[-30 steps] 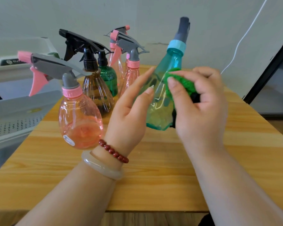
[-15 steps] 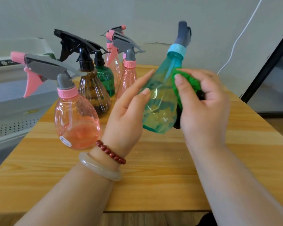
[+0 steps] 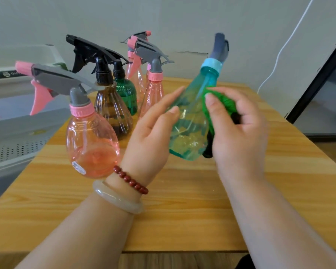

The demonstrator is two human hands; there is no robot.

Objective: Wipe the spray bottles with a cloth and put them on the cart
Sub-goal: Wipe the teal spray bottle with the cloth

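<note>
The teal spray bottle [image 3: 190, 121] is held tilted above the desk [image 3: 182, 210] by the left hand [image 3: 149, 136]; a green cloth [image 3: 221, 101] is gripped against it by the right hand [image 3: 239, 129].

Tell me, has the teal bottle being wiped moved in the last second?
Yes, slightly: the teal bottle has sunk lower against the standing pink bottle behind it, nearer the table.

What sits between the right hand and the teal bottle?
In the head view, a bunched green cloth is pressed between the right hand and the tilted translucent teal spray bottle.
</note>
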